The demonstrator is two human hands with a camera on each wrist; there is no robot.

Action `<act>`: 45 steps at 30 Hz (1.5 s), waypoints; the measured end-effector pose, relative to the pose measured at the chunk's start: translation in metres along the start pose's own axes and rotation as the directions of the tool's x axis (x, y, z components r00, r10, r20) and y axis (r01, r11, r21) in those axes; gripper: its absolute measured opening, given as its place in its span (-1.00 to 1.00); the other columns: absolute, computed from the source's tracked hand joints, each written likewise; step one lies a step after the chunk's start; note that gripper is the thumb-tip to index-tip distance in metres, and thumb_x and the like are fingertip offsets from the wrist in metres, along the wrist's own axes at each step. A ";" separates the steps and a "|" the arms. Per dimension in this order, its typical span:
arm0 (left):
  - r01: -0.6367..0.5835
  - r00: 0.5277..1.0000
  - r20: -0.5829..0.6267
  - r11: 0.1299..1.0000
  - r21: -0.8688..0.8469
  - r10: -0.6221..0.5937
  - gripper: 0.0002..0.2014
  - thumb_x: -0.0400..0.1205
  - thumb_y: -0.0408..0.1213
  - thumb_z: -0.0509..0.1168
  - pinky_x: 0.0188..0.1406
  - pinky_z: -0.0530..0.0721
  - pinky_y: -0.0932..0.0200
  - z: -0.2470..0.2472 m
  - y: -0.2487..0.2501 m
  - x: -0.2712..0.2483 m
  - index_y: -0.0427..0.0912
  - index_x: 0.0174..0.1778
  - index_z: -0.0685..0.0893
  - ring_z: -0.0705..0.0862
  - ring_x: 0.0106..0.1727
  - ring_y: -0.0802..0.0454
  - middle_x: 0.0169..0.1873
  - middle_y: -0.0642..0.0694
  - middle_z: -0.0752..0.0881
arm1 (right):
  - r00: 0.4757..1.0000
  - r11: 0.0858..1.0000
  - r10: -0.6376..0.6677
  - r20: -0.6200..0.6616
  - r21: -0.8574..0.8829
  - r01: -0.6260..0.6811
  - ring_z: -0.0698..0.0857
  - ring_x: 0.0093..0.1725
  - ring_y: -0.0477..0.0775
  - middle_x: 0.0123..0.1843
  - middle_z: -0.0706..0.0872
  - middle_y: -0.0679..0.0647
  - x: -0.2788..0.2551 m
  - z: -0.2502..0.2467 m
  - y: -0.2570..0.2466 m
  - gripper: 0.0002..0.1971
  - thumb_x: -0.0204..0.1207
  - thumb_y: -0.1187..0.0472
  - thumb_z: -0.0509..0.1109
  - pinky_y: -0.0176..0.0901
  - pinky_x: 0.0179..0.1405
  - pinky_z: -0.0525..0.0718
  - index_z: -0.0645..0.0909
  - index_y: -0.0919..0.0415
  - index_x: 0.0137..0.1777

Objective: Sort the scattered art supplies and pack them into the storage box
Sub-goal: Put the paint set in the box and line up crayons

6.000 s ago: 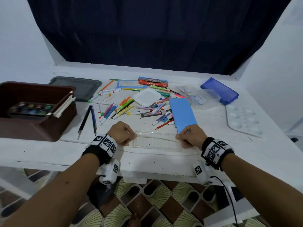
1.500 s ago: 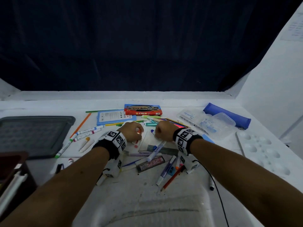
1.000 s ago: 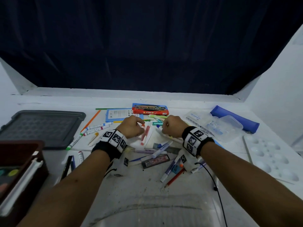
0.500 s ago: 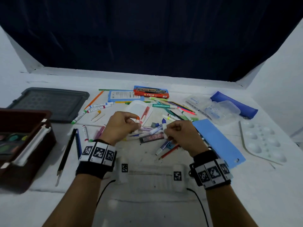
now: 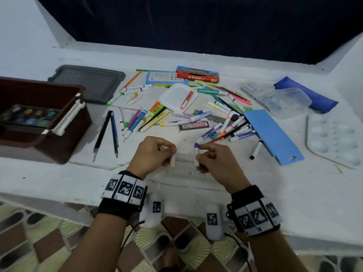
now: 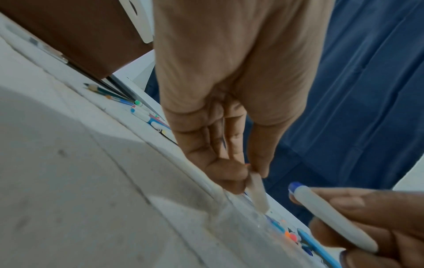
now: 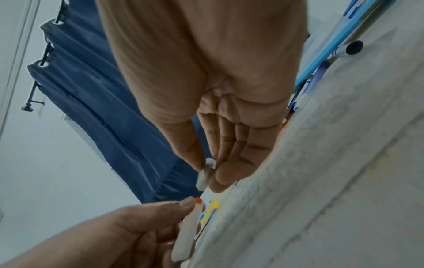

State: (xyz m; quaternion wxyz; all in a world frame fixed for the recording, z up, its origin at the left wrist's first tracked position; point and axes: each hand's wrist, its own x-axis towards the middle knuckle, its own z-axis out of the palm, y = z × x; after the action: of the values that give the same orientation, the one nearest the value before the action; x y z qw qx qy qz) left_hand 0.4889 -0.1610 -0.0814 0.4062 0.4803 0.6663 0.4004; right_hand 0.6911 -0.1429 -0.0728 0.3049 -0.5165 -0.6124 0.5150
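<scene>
Markers held one per hand over the clear tray at the table's near edge

Left hand (image 5: 151, 154) pinches an orange-tipped marker (image 5: 173, 160), right hand (image 5: 213, 160) a blue-capped marker (image 5: 196, 154); both hang tip-down just above the clear tray (image 5: 184, 160). Best, I judge, to lay each flat in a groove, caps one way, not drop them. Loose pens (image 5: 137, 120) lie beyond the grips; brown box (image 5: 64, 122) well left of the left grip. White table (image 5: 49, 179), dark curtain (image 5: 196, 22) behind, patterned floor below
</scene>
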 end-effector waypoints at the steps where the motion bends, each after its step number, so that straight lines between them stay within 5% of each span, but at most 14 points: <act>1: 0.008 1.000 -0.005 1.000 0.019 -0.008 -0.91 0.55 -0.31 0.49 -0.32 0.73 0.09 0.001 -0.002 -0.003 -0.23 -0.09 0.82 0.70 -0.47 -0.02 -0.49 -0.18 0.75 | 1.000 1.000 -0.005 0.013 -0.015 0.005 0.82 -0.28 0.12 -0.29 0.81 0.14 -0.002 0.004 0.002 -0.70 0.58 0.32 0.41 -0.02 -0.19 0.82 0.62 0.20 0.30; 8: 0.040 0.998 -0.047 0.984 0.173 -0.032 -0.91 0.47 -0.33 0.52 -0.21 0.76 0.10 0.006 0.003 -0.001 -0.22 -0.35 0.84 0.70 -0.44 0.02 -0.48 -0.16 0.77 | 0.997 0.990 -0.053 0.056 -0.131 0.060 0.81 -0.32 0.08 -0.32 0.80 0.17 -0.006 0.012 0.015 -0.64 0.57 0.32 0.39 0.09 -0.12 0.82 0.60 0.17 0.36; 16: 0.041 0.996 0.058 0.913 0.405 -0.070 -0.94 0.47 -0.35 0.48 -0.49 0.59 0.33 0.013 0.019 -0.004 -0.24 -0.29 0.84 0.66 -0.54 0.13 -0.57 -0.02 0.72 | 0.999 0.989 -0.021 0.049 -0.143 0.028 0.80 -0.34 0.02 -0.28 0.81 0.17 -0.006 0.008 0.016 -0.66 0.56 0.32 0.39 -0.10 -0.25 0.80 0.60 0.14 0.33; 21: 0.011 0.996 0.078 0.881 0.474 -0.054 -0.95 0.47 -0.32 0.51 -0.47 0.48 0.33 0.014 0.022 -0.011 -0.16 -0.24 0.77 0.64 -0.41 0.16 -0.45 0.01 0.69 | 0.999 0.992 0.000 -0.032 -0.128 -0.004 0.79 -0.32 0.19 -0.33 0.79 0.21 -0.007 -0.019 0.012 -0.72 0.48 0.39 0.34 -0.09 -0.37 0.71 0.64 0.17 0.17; 28: -0.034 0.994 0.103 0.834 0.550 -0.027 -0.87 0.46 -0.32 0.55 -0.45 0.45 0.31 0.014 0.026 -0.009 -0.08 -0.31 0.71 0.62 -0.28 0.09 -0.42 0.06 0.66 | 0.998 0.972 0.041 -0.051 -0.231 -0.052 0.76 -0.42 0.05 -0.24 0.78 0.25 -0.017 -0.057 0.020 -0.66 0.46 0.41 0.31 -0.15 -0.40 0.71 0.57 0.22 0.23; 32: -0.039 0.994 0.105 0.839 0.543 -0.022 -0.80 0.40 -0.20 0.61 -0.36 0.50 0.23 0.015 0.024 -0.008 -0.12 -0.19 0.73 0.63 -0.23 0.04 -0.32 0.00 0.68 | 0.997 0.968 0.044 -0.057 -0.245 -0.057 0.76 -0.42 0.02 -0.29 0.78 0.25 -0.022 -0.067 0.025 -0.57 0.46 0.45 0.28 -0.08 -0.27 0.77 0.54 0.17 0.32; 37: -0.042 0.992 0.119 0.833 0.551 -0.029 -0.76 0.36 -0.19 0.63 -0.30 0.56 0.21 0.012 0.021 -0.003 -0.06 -0.15 0.73 0.66 -0.14 -0.04 -0.11 -0.11 0.72 | 0.998 0.964 0.039 -0.055 -0.261 -0.052 0.78 -0.36 0.04 -0.35 0.76 0.19 -0.023 -0.070 0.028 -0.59 0.49 0.44 0.31 -0.25 -0.39 0.68 0.55 0.23 0.34; 42: -0.044 0.991 0.126 0.810 0.585 -0.037 -0.56 0.40 -0.10 0.61 0.09 0.63 0.10 0.014 0.020 0.001 -0.02 0.18 0.72 0.67 0.14 -0.11 0.06 -0.14 0.69 | 0.998 0.944 0.039 -0.047 -0.324 -0.052 0.77 -0.38 -0.01 -0.33 0.76 0.12 -0.022 -0.068 0.026 -0.62 0.51 0.40 0.31 -0.33 -0.37 0.61 0.57 0.18 0.32; 45: -0.032 0.986 0.151 0.808 0.588 -0.071 -0.55 0.43 -0.11 0.59 0.07 0.61 0.16 0.014 0.019 0.003 -0.10 0.22 0.73 0.70 0.12 -0.10 0.02 -0.16 0.75 | 0.999 0.932 0.029 -0.037 -0.360 -0.040 0.77 -0.38 -0.04 -0.35 0.73 0.04 -0.023 -0.066 0.025 -0.63 0.51 0.39 0.29 -0.34 -0.34 0.56 0.58 0.15 0.31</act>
State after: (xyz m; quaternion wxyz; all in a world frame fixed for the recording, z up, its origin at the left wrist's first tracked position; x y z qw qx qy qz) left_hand 0.5069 -0.1518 -0.0687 0.2957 0.6071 0.7262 0.1287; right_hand 0.7656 -0.1458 -0.0737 0.2054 -0.5822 -0.6825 0.3913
